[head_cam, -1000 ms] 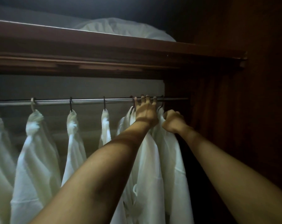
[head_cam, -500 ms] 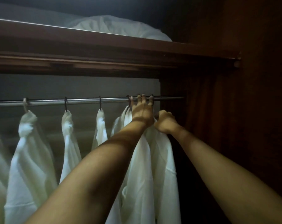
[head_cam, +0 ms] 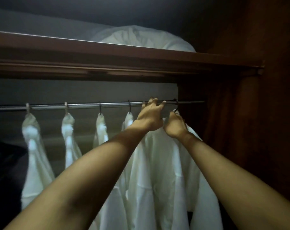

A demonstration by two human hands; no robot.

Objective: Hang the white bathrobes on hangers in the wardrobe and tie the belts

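Observation:
Several white bathrobes hang on hangers from a metal rail (head_cam: pixel 84 105) inside a dark wooden wardrobe. My left hand (head_cam: pixel 150 116) reaches up to the rail, with spread fingertips touching it between two hanger hooks. My right hand (head_cam: pixel 175 126) grips the neck of the rightmost bathrobe (head_cam: pixel 167 171) at its hanger, just under the black hook (head_cam: pixel 176 105) that sits on the rail. Another bathrobe (head_cam: pixel 129 120) hangs just left of my left wrist, partly hidden by my forearm. No belt is visible.
A wooden shelf (head_cam: pixel 107 52) runs above the rail with white bedding (head_cam: pixel 141 38) on it. The wardrobe's dark side wall (head_cam: pixel 257 130) stands close on the right. More robes (head_cam: pixel 32 146) hang along the left part of the rail.
The view has swung left, showing more hanging robes. My left hand's fingers have spread along the rail. The rightmost hook now sits a little apart, to the right of that hand.

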